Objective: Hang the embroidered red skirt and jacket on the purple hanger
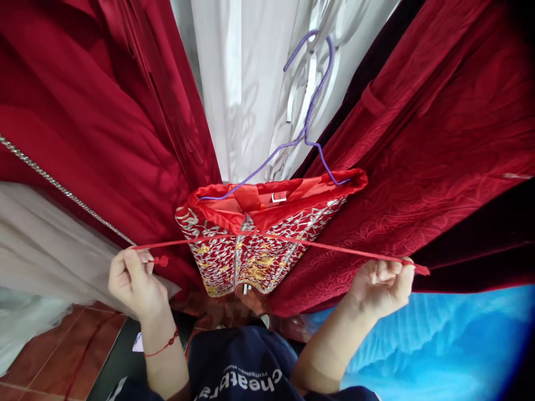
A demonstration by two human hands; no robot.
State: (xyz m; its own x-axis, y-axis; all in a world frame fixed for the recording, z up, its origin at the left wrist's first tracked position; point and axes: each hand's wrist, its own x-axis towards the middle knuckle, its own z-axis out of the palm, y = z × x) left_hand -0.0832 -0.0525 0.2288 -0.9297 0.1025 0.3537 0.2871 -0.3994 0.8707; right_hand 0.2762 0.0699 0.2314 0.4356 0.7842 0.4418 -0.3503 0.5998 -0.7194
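A red embroidered skirt (259,256) with silver and gold patterns hangs from a purple wire hanger (308,114). Its waistband is red satin, with a small white label inside. Across the front runs a thin red drawstring (326,245), stretched out to both sides. My left hand (136,278) is closed on one end of it, left of the skirt, with a tasselled tip sticking out. At the right, my right hand (384,281) pinches the other end, its tip poking past the fingers.
Long dark red gowns (121,111) hang on the left, and patterned red fabric (438,139) hangs on the right. Behind the hanger are white metal scrollwork (309,78) and white cloth. Bright blue tulle (451,340) lies at lower right, reddish tiles (45,345) at lower left.
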